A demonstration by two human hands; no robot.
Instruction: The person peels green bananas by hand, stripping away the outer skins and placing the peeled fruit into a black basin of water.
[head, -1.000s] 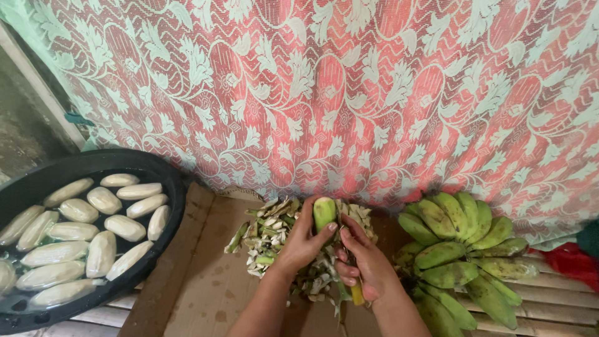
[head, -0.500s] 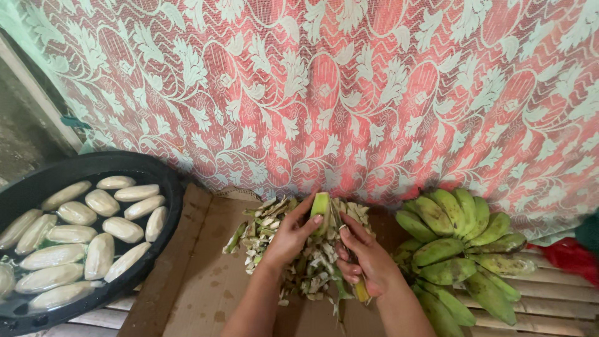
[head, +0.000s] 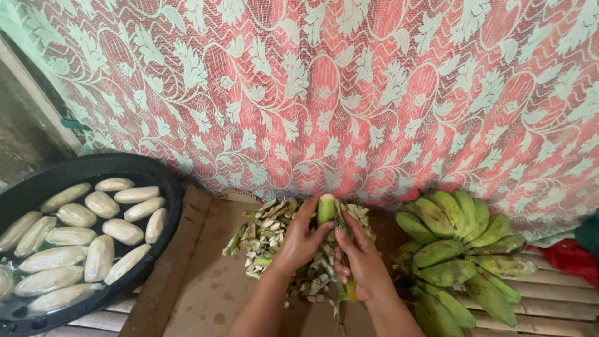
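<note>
A wide round black plastic basin (head: 163, 187) sat at the left, its near rim cut by the frame edge. It held water and a crowd of pale peeled bananas (head: 100, 232), lying side by side in loose rows, some touching; exact count not clear where they ran out of view.

Between basin and hands lay a flat sheet of brown cardboard (head: 199, 274), spotted with damp marks, over a floor of pale wooden slats (head: 549, 299). A heap of green and whitish peel strips (head: 265, 234) was piled on the cardboard, just beside and under the hands. At the right, a bunch of unpeeled green bananas (head: 458, 249) rested on the slats, near the right hand but not touching it. A red cloth (head: 571, 259) showed at the far right edge. Behind everything hung a red curtain overlaid with pale green floral lace (head: 324, 93), reaching down to the peel heap.

The left hand (head: 301, 240) came in from below, fingers wrapped around the lower part of a partly peeled green banana (head: 326, 209), held upright above the peel heap with its cut tip pointing at the curtain. The right hand (head: 359, 259) was clenched on a small knife with a yellowish handle (head: 350, 288), handle end showing below the fist, thumb pressed against the banana's side. Blade mostly hidden between banana and fingers
</note>
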